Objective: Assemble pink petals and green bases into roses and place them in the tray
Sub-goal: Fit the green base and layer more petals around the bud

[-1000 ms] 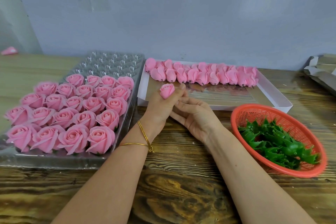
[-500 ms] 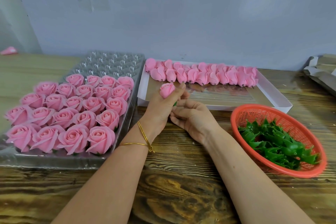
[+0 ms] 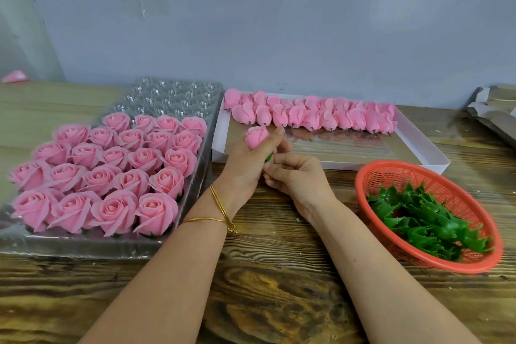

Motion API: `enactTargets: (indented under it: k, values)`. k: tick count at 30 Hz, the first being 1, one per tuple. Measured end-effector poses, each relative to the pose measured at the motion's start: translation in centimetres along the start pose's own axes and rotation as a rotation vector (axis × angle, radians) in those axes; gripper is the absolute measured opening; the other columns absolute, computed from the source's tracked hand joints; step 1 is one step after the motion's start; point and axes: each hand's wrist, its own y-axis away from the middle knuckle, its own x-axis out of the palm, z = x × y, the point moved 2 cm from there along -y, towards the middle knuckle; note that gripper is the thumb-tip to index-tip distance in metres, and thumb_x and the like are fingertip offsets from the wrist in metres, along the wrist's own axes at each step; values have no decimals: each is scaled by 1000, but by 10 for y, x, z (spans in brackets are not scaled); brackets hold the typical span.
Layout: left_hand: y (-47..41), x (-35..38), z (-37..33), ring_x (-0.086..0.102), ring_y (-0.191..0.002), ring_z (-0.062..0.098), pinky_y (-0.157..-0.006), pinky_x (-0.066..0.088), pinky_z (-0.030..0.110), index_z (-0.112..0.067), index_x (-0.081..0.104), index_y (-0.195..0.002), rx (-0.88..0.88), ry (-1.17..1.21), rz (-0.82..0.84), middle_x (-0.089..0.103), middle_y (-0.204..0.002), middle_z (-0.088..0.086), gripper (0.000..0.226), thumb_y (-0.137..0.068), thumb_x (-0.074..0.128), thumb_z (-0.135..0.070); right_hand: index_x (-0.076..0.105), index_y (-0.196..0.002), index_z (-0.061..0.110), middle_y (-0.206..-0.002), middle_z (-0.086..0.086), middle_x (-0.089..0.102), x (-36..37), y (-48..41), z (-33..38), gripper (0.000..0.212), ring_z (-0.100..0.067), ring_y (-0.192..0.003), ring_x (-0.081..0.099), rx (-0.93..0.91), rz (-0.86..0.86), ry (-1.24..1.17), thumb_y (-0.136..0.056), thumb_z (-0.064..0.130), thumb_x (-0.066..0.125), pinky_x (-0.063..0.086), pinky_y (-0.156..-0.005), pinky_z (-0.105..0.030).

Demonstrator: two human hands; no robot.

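Observation:
My left hand (image 3: 247,160) grips a pink rosebud (image 3: 256,137) upright between thumb and fingers, in front of the white box. A green base (image 3: 268,158) peeks out just under the bud, where the curled fingers of my right hand (image 3: 296,176) pinch it against the left hand. The clear plastic tray (image 3: 92,246) on the left holds several finished pink roses (image 3: 117,173), with empty cells at its far end. A row of loose pink buds (image 3: 312,116) lies along the back of the white box (image 3: 418,148).
A red mesh basket (image 3: 391,173) with several green bases (image 3: 427,220) sits at the right on the wooden table (image 3: 279,288). Folded cardboard (image 3: 494,112) lies at the far right edge. A grey wall stands close behind. A pink scrap (image 3: 15,77) rests far left.
My right hand's fingers have curled in and closed against the underside of the bud. A bit of green base now shows between the two hands. The left hand has barely moved.

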Motion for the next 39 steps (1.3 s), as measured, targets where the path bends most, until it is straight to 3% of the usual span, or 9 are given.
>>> enactTargets:
  k: [5,9,14,18,22,24,29,33,39]
  values:
    - [-2,-2,2,61,-64,13,-56,51,24,-21,70,-61,33,-38,-3,66,-72,3,25,-80,69,-37,69,-76,5,-58,0,64,1,0,2,20,-7,-56,61,-2,-7,-16,-83,-13,64,54,-61,-17]
    - [-4,-5,6,65,-66,13,-59,52,26,-26,70,-61,72,-91,-77,69,-72,1,24,-83,71,-35,70,-82,1,-87,-12,69,1,0,6,18,-13,-63,63,32,-69,36,-80,-15,61,56,-67,-24]
    - [-4,-5,7,64,-66,11,-68,55,32,-16,65,-70,197,-244,-182,67,-65,-5,22,-87,70,-28,65,-71,12,-68,-8,60,-8,-2,11,14,-16,-60,53,-91,-309,250,-82,4,66,48,-68,-38]
    - [0,-2,7,54,-50,2,-50,44,17,-17,59,-67,226,-339,-147,57,-51,-10,25,-89,68,-26,60,-75,20,-70,4,57,-13,-1,15,15,-12,-69,52,-264,-406,265,-87,14,66,46,-73,-34]
    - [3,2,5,54,-63,18,-60,46,38,-4,61,-74,293,-450,-96,59,-65,11,27,-87,70,-26,61,-79,19,-73,6,58,-13,1,21,15,-2,-66,51,-394,-393,256,-90,9,62,43,-69,-20]
    - [3,2,4,60,-71,31,-66,51,45,-10,63,-75,335,-483,-82,64,-75,19,16,-85,71,-20,61,-79,20,-74,7,60,-11,3,24,18,0,-67,52,-434,-366,246,-92,6,61,45,-70,-19]
    - [2,2,10,64,-69,9,-62,50,26,-20,68,-75,255,-663,-34,68,-70,-2,12,-86,65,-16,63,-79,14,-74,4,63,-4,6,28,15,-4,-72,59,-494,-279,248,-91,5,64,50,-74,-25]
    - [2,4,10,61,-67,-4,-55,46,13,-18,69,-77,259,-777,-1,68,-71,-4,14,-86,61,-12,67,-77,4,-63,-7,66,0,6,24,14,-15,-65,62,-483,-227,258,-91,6,64,52,-72,-32]
    - [1,4,12,54,-57,-11,-52,38,3,-30,55,-62,259,-752,-24,56,-61,-12,34,-91,57,-14,71,-75,20,-72,1,68,2,4,19,17,-11,-73,63,-489,-249,382,-87,9,69,51,-74,-30]
